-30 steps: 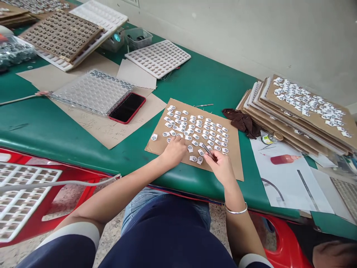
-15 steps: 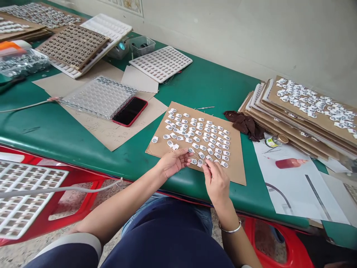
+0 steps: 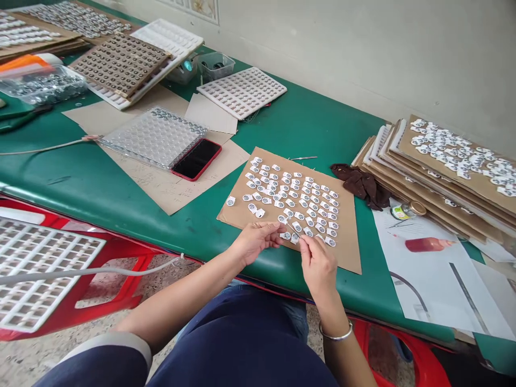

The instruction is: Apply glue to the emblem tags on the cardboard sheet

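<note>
My left hand (image 3: 258,242) is over the near edge of a brown cardboard sheet (image 3: 237,209), thumb and forefinger closed together. What they pinch, if anything, is too small to make out. A white tab with a round dark print (image 3: 282,219) shows just beyond those fingertips. Between thumb and forefinger, my right hand (image 3: 318,260) grips a thin metal tool (image 3: 293,229), its far end pointing at the left fingertips. Many similar white tabs (image 3: 310,221) lie in loose rows on the sheet. A bangle (image 3: 336,337) circles my right wrist.
A phone (image 3: 197,159) and a clear plastic tray (image 3: 151,140) lie to the left. At right stand stacked boards (image 3: 403,166), a dark cloth (image 3: 360,185), a small jar (image 3: 408,209) and a red bottle (image 3: 429,244). A white grid tray (image 3: 244,91) is behind.
The whole view has shifted, with things appearing farther right. My left fingertips have drawn slightly toward me, away from the printed tab. The right hand keeps its grip on the thin tool.
</note>
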Motion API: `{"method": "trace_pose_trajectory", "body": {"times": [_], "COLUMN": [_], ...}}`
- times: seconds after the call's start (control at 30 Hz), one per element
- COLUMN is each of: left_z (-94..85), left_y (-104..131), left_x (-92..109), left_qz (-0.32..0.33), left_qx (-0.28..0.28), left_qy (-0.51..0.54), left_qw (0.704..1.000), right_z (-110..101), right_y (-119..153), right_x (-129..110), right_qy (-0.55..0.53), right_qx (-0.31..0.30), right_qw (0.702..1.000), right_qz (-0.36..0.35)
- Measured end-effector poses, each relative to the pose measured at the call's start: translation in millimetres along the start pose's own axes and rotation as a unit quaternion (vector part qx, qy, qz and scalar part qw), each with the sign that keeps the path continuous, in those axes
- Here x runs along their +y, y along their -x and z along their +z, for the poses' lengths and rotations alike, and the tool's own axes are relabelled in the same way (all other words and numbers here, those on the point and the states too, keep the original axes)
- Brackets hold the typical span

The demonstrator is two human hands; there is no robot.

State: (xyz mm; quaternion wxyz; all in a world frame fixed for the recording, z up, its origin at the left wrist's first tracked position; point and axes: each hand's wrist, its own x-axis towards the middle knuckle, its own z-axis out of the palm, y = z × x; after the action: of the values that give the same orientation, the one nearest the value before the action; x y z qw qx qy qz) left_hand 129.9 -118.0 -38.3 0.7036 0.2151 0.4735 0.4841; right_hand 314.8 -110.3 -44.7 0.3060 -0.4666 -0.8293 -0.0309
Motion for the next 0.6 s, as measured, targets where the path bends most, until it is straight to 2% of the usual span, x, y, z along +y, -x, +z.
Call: {"method": "trace_pose_trajectory", "body": {"times": [0.03,0.07,0.1,0.13,0.17,0.2,0.23,0.3,0.43,0.53,0.6], "left_z": [-6.4,-13.8,-21.6,-29.1,-35.2,-39.2,-40.6,-34.6,-0.1,21.2,26.0], "left_y": [1,1,0,0,-2,-3,-5,-12,-35,-60,-76], "left_x": [2,6,10,14,19,23,28,35,45,47,44], "left_qz": [0.059,0.13,0.202,0.265,0.307,0.33,0.339,0.338,0.353,0.352,0.345], "left_qx": [0.031,0.073,0.118,0.152,0.167,0.164,0.153,0.124,0.057,0.011,0.004], "left_qy": [-0.11,-0.23,-0.347,-0.447,-0.526,-0.584,-0.625,-0.674,-0.722,-0.762,-0.778], "left_qw": [0.992,0.962,0.908,0.841,0.776,0.723,0.686,0.645,0.592,0.544,0.526], "right_z": [-2,-4,-6,-8,-10,-11,-12,-16,-24,-29,-29], "right_y": [0,0,0,-1,-2,-3,-5,-9,-17,-22,-27], "right_x": [3,6,9,13,16,20,23,29,42,50,55], "right_qy": [-0.008,-0.013,-0.015,-0.014,-0.011,-0.006,0.0,0.008,0.015,0.027,0.02], "right_qx": [0.004,0.01,0.016,0.019,0.018,0.016,0.014,0.016,0.028,-0.033,-0.091], "right_qw": [1.0,1.0,1.0,1.0,1.0,1.0,1.0,0.999,0.996,0.991,0.984], "right_qz": [0.005,0.011,0.014,0.015,0.017,0.02,0.026,0.043,0.085,0.125,0.153]}}
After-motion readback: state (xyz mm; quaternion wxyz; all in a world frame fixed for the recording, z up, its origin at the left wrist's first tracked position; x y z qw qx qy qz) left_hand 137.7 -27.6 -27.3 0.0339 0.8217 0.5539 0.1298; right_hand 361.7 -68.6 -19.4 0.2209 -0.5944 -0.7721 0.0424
